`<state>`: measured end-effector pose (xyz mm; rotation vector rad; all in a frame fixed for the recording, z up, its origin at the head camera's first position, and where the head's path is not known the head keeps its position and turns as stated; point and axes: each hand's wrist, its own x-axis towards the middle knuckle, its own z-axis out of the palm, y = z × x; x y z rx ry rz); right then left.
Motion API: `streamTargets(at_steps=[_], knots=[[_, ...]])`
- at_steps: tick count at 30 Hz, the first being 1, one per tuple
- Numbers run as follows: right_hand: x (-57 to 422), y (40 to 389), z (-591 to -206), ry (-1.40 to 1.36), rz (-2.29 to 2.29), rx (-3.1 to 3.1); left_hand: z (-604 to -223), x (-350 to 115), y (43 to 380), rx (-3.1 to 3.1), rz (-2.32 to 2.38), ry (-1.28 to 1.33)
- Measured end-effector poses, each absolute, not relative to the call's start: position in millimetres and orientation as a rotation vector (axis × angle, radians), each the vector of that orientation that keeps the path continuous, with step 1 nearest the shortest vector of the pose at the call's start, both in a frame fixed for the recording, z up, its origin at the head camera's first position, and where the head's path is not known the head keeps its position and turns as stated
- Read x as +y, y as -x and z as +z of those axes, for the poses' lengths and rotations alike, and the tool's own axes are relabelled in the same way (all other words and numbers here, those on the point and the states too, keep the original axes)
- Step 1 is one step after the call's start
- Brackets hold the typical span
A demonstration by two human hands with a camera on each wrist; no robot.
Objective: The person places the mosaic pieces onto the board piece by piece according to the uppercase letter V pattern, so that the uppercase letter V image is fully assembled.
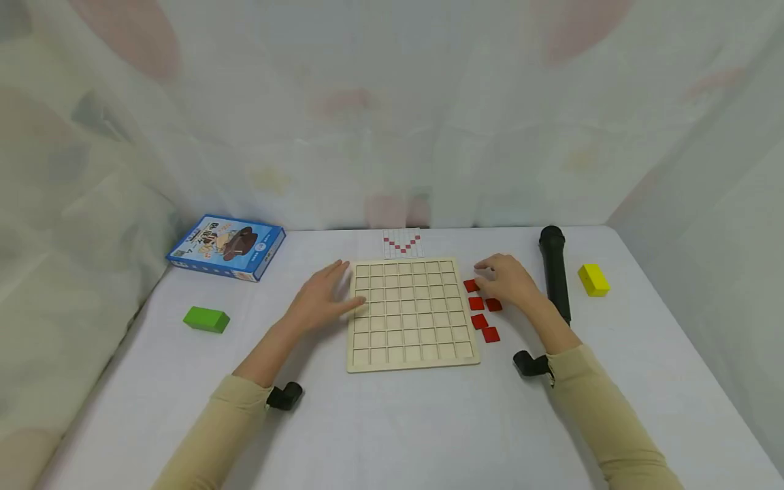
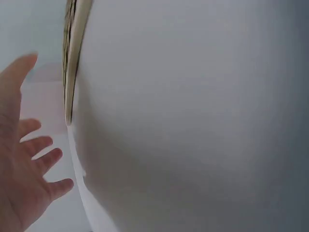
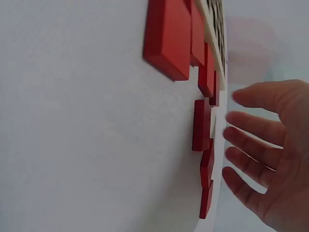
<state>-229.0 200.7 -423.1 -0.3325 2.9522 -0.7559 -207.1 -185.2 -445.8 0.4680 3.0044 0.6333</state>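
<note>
A pale wooden grid board [image 1: 413,320] lies flat in the middle of the table, its squares bare. My left hand [image 1: 318,299] is at its left edge, thumb reaching over the border; whether it touches is hard to tell. The left wrist view has that hand [image 2: 24,169] with fingers spread and nothing held. Several red square tiles [image 1: 476,303] lie loose beside the board's right edge. Over the farthest ones hovers my right hand [image 1: 511,282], partly hiding some. In the right wrist view its fingers are loosely bent and apart from the red tiles [image 3: 202,125], holding nothing.
Behind the board lies a small grid card [image 1: 403,243] with a red V pattern. A black microphone [image 1: 554,272] and a yellow block [image 1: 593,280] are on the right. On the left are a blue box [image 1: 226,247] and a green block [image 1: 206,319]. Curtains surround the table.
</note>
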Motion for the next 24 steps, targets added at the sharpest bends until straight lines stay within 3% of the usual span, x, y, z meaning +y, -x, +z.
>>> streamTargets(at_steps=[10, 24], knots=[[208, 223, -425, 0.463, -0.711, 2.891, -450, -196, 161, 2.750, 0.427, -0.800], [212, 225, -430, 0.468, -0.654, 2.934, -451, -199, 158, 2.766, 0.421, -0.852]])
